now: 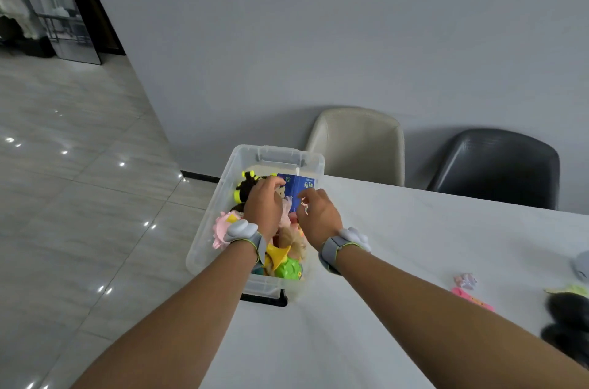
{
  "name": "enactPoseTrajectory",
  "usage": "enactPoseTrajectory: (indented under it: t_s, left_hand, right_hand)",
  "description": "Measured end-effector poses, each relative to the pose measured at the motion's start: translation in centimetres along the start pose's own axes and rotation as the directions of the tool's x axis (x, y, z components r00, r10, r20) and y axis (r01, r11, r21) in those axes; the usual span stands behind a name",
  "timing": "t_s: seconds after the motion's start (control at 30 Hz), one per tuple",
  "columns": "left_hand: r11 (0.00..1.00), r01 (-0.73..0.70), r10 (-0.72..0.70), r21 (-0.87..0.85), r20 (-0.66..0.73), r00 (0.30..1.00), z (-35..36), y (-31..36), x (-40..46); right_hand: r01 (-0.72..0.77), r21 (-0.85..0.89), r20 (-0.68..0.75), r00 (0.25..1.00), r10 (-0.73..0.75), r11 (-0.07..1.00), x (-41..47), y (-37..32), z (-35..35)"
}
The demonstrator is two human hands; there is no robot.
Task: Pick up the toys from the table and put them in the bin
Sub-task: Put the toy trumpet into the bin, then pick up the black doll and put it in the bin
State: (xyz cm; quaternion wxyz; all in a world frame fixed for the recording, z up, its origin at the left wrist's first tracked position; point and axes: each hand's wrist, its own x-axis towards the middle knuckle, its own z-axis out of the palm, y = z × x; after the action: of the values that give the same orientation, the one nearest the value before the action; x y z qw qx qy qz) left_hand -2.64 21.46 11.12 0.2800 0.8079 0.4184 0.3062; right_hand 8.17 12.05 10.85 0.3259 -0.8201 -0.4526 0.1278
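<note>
One clear bin (223,223) at the desk (398,261) corner, heaped with toys — both hands reach into it. Left hand (263,207) curls over a dark-haired doll (247,188); right hand (318,213), fingers bent, pinches something small, unclear what. One blue carton (298,186) beyond the fingertips. Right of the right hand — three or four loose toys (468,290). Two chairs (360,143) beyond.

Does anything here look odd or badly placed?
Yes: the clear bin sits at the table's left end and juts past its edge, over the floor. Both hands are inside it, so it looks easy to tip.
</note>
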Motion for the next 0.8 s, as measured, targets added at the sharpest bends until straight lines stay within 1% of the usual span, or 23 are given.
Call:
enactPoseTrajectory:
  t_s: [0.07,0.2,0.27,0.4,0.6,0.7,0.73,0.8]
  left_hand:
    - [1.000,-0.021,0.022,-0.013,0.061,0.998,1.9,2.2,-0.5]
    - [0.997,-0.076,0.075,0.000,0.144,0.987,5.5,5.1,-1.8]
    - [0.996,-0.089,0.089,-0.004,0.170,0.981,6.6,5.8,-2.4]
    - [0.984,-0.179,0.170,0.013,0.260,0.950,11.6,9.8,-4.3]
    - [0.971,-0.237,0.214,0.027,0.340,0.916,16.8,14.4,-6.2]
    - [0.962,-0.273,0.238,0.028,0.408,0.881,21.2,17.6,-7.6]
    - [0.963,-0.268,0.230,0.030,0.427,0.874,21.5,17.8,-8.0]
    - [0.958,-0.287,0.238,0.030,0.480,0.844,24.2,19.2,-9.0]
  right_hand:
    - [-0.034,0.020,-0.054,0.998,0.035,0.999,-0.4,2.4,-2.3]
    - [-0.087,0.024,-0.105,0.990,0.089,0.996,-1.7,6.7,-5.7]
    - [-0.103,0.017,-0.108,0.989,0.105,0.994,-2.3,8.1,-6.6]
    - [-0.186,0.019,-0.141,0.972,0.187,0.982,-4.8,13.7,-10.2]
    - [-0.254,0.013,-0.157,0.955,0.253,0.967,-7.3,19.1,-13.6]
    - [-0.298,0.019,-0.164,0.941,0.297,0.955,-9.0,23.8,-15.9]
    - [-0.301,0.011,-0.150,0.942,0.299,0.954,-9.4,24.3,-16.0]
    - [-0.357,-0.005,-0.116,0.928,0.354,0.934,-10.5,27.8,-17.5]
